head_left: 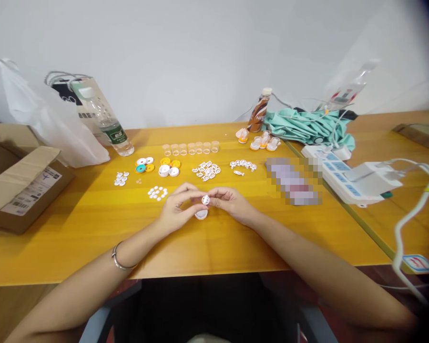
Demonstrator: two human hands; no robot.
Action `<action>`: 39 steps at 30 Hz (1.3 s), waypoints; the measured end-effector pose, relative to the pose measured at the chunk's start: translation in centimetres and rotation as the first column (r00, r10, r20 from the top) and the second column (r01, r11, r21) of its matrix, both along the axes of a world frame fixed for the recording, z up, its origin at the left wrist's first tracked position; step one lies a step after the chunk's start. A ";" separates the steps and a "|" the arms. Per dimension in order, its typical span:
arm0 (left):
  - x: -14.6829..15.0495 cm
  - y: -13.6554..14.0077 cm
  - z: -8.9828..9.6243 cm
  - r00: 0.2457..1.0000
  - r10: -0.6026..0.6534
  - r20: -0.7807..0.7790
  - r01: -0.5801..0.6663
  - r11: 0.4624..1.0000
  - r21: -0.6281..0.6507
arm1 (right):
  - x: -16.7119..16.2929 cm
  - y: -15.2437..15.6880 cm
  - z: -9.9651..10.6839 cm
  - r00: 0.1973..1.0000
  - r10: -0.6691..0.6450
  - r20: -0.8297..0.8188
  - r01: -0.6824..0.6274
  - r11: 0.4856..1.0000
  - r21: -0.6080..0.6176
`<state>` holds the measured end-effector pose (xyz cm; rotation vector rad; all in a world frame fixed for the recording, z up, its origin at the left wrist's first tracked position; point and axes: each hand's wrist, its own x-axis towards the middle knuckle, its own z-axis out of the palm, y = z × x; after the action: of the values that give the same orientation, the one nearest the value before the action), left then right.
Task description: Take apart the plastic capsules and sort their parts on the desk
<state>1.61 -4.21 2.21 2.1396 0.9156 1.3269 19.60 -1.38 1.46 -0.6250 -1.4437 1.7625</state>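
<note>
Looks like we're mid-fiddle with this white piece (205, 200), left hand (177, 208) and right hand (235, 205) both pinching it by the cup (201, 216), so next calls for steadiness.

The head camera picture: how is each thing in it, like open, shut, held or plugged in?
Water bottle: capped, standing
Nescafé bottle: capped, standing
Cardboard box: flaps open
White plastic bag: standing
Power strip: plugged into by a white adapter
Teal fabric: crumpled
Seven clear cups: lined up
White discs: loose, spread out
Small white part: held by left hand and right hand
</note>
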 end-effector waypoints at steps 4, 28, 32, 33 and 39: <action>-0.3 0.0 0.3 0.994 0.031 -0.107 -0.015 0.990 0.144 | 0.0 0.3 -0.2 0.997 -0.076 0.013 0.076 0.997 -0.031; -0.6 0.3 -1.1 0.806 0.324 -0.494 0.015 0.825 0.565 | -0.2 -0.1 -1.2 0.947 -0.226 0.227 0.182 0.963 0.198; -0.4 0.2 -1.0 0.811 0.302 -0.501 0.033 0.831 0.555 | -0.3 -0.3 -0.9 0.920 -0.276 0.278 0.213 0.948 0.236; -0.3 0.2 -1.0 0.814 0.303 -0.496 0.031 0.830 0.557 | -0.3 -0.3 -0.9 0.917 -0.284 0.280 0.220 0.946 0.240; -0.2 0.3 -1.1 0.832 0.301 -0.465 0.022 0.820 0.571 | -0.3 -0.2 -1.0 0.921 -0.289 0.261 0.237 0.948 0.213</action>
<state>1.43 -3.93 1.10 3.0714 0.9968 1.1687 19.30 -1.58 0.43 -0.9646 -1.6063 1.3552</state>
